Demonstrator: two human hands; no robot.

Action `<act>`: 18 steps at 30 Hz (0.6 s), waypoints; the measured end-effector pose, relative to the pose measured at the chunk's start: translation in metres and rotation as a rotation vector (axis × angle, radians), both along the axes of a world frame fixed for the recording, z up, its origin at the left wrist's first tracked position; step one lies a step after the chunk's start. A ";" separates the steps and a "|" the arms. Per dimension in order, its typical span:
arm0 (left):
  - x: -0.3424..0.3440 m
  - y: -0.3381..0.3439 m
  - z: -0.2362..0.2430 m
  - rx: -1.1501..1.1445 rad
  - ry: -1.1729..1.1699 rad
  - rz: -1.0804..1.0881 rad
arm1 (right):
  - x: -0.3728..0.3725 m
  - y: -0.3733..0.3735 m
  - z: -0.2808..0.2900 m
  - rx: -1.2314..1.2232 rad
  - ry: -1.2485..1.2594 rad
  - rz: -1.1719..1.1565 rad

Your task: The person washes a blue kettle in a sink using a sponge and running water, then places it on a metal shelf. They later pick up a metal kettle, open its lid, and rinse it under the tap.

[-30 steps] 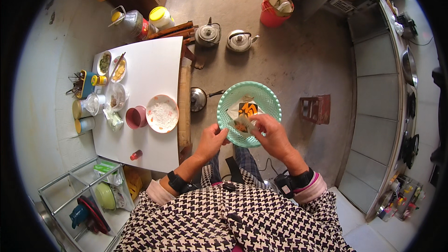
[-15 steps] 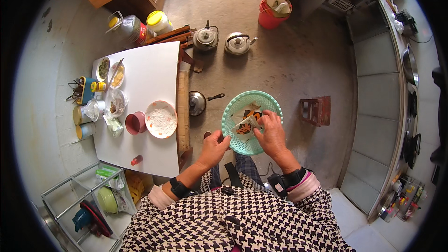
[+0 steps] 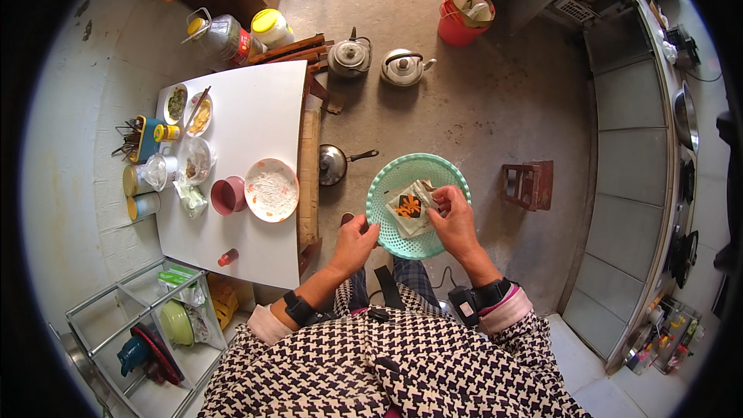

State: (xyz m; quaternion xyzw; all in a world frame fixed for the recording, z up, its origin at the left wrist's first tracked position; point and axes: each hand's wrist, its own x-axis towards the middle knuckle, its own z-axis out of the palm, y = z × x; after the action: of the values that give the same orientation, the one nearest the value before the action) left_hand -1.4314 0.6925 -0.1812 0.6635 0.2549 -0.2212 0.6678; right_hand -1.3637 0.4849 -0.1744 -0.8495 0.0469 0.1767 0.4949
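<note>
My left hand [image 3: 356,241] is closed on the near-left rim of a mint-green perforated plastic basket [image 3: 418,166], held above the floor in front of my legs. My right hand [image 3: 455,224] is inside the basket's right side, its fingers pinched on a pale crinkled packet [image 3: 415,224]. An orange-and-dark patterned patch [image 3: 408,205] shows on the packet; whether it is print or contents I cannot tell. To the left, on a white table [image 3: 232,101], are a floured floral plate [image 3: 271,190], a pink bowl [image 3: 228,195] and two small dishes of food [image 3: 199,114].
Two kettles [image 3: 402,68], a lidded pan [image 3: 333,166], a red bucket [image 3: 463,27] and a low wooden stool [image 3: 528,184] stand on the floor. A counter with cabinets [image 3: 627,162] runs along the right; a metal rack [image 3: 124,286] stands at lower left.
The basket has shifted slightly downward and right. My right hand has moved right within it, and the packet has turned and spread out, showing more of its pale surface.
</note>
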 end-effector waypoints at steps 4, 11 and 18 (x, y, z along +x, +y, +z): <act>-0.001 0.003 -0.007 0.024 0.015 -0.025 | -0.004 -0.003 -0.005 0.210 0.159 -0.094; -0.004 0.006 -0.016 0.066 0.011 -0.047 | -0.010 -0.023 -0.013 0.489 0.395 -0.156; -0.005 0.005 -0.022 0.058 0.041 -0.025 | -0.008 -0.051 0.001 0.892 0.645 -0.345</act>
State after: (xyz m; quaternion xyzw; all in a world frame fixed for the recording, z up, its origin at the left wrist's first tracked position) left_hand -1.4363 0.6973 -0.2034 0.6810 0.2666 -0.2355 0.6400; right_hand -1.3714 0.4344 -0.1737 -0.4417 0.2542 0.3464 0.7876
